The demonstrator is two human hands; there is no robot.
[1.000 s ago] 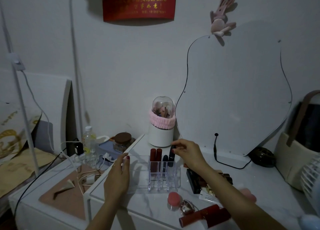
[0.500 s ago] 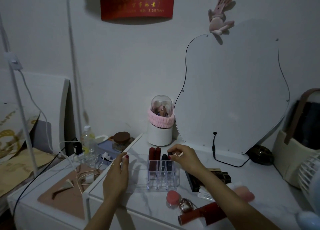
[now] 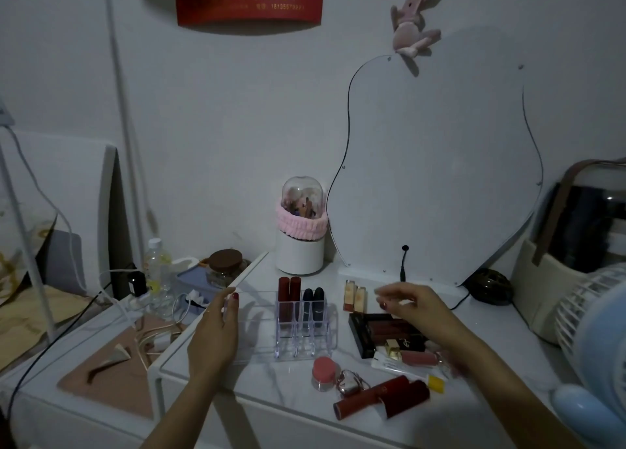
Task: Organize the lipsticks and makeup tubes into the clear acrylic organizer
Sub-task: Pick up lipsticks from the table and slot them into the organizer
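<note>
Fingers of the left hand touch the organizer.

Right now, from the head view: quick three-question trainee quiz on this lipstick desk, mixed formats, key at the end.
1. True or false: the clear acrylic organizer holds two red tubes and two dark navy tubes, all upright.
2. Which hand steadies the organizer? A) left hand B) right hand C) neither
3. Fill in: the two long dark red lipstick tubes near the white desk's front edge are lying ____.

Key
1. True.
2. A: it rests against the organizer's left side; the blurred right one hovers open above the black palette, nothing visibly held.
3. Flat.
</note>
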